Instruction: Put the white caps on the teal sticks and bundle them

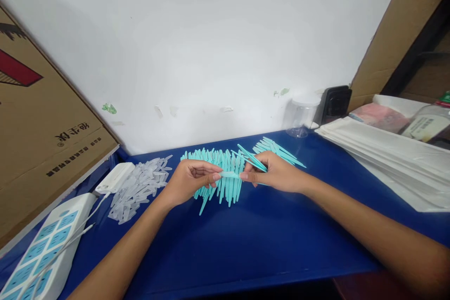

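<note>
My left hand [197, 179] pinches a small translucent plastic cap [225, 174] between thumb and fingertips. It meets the end of a slim turquoise stick, shaped like an eyebrow razor, gripped by my right hand [269, 172]. Several more turquoise sticks [250, 155] fan out from the fingers of that right hand. Below and behind both hands lies a wide row of turquoise sticks [230, 192], partly hidden by them. A smaller bunch of turquoise sticks [277, 150] rests just beyond my right hand. Loose translucent caps [140, 187] are heaped left of my left hand.
On the blue table [246, 243], a white power strip [52, 248] and a white charger-like block [116, 177] with cables stand left. A clear jar [300, 115] is by the wall. White flat bags [390, 154] lie right; cardboard [42, 140] borders the left.
</note>
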A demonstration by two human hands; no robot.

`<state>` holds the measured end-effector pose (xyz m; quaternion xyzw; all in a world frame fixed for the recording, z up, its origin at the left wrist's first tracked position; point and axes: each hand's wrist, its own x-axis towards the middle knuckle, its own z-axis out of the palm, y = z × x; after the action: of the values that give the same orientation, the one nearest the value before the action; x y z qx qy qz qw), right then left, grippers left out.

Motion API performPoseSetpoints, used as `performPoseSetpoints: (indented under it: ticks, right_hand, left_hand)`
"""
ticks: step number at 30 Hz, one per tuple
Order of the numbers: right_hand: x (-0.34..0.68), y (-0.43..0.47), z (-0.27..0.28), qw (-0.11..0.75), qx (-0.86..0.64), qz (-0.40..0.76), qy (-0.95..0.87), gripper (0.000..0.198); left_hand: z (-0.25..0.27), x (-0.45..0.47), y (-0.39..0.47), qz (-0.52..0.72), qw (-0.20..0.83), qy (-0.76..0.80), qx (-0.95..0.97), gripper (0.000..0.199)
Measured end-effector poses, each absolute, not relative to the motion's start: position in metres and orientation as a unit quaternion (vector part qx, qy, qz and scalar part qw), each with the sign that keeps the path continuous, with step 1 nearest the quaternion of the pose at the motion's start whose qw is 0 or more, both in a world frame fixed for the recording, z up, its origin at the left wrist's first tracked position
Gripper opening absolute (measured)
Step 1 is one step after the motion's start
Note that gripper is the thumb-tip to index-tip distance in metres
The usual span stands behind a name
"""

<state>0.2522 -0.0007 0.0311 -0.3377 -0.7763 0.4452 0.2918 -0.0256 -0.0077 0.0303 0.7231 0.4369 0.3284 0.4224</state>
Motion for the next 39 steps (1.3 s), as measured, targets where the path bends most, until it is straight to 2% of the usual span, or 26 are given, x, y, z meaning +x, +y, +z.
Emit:
performPoseSetpoints:
  ticks: [3, 6, 11, 16, 24, 28, 32, 39]
  right_hand:
    - [0.258, 0.008, 0.030, 0.324, -0.417, 0.353, -0.772, 0.041]
    - [0.270, 0.021, 0.026, 0.321, -0.542, 0.205, -0.749, 0.039]
    - [0.288, 0.038, 0.015, 0.212, -0.659, 0.081, -0.717, 0.029]
    - [0.290, 0.042, 0.008, 0.178, -0.684, 0.049, -0.706, 0.023]
    - [0.281, 0.036, 0.012, 0.236, -0.652, 0.119, -0.711, 0.040]
    - [0.278, 0.037, 0.008, 0.264, -0.635, 0.112, -0.717, 0.032]
    - [0.275, 0.035, 0.009, 0.288, -0.623, 0.118, -0.718, 0.024]
    - [0.270, 0.023, 0.020, 0.352, -0.526, 0.263, -0.729, 0.033]
  left_hand:
    - [0.036, -0.036, -0.003, 0.305, 0.214, 0.500, 0.782, 0.034]
    - [0.041, -0.056, 0.006, 0.211, 0.003, 0.557, 0.803, 0.037]
    - [0.049, -0.095, 0.020, 0.073, -0.106, 0.649, 0.750, 0.038]
    - [0.053, -0.125, 0.025, -0.003, -0.110, 0.702, 0.704, 0.038]
    - [0.051, -0.159, 0.033, -0.022, -0.045, 0.722, 0.690, 0.024]
    - [0.042, -0.162, 0.041, 0.006, -0.014, 0.692, 0.722, 0.029]
    - [0.031, -0.158, 0.050, 0.015, -0.011, 0.661, 0.750, 0.023]
    - [0.015, -0.159, 0.061, 0.018, -0.005, 0.654, 0.756, 0.012]
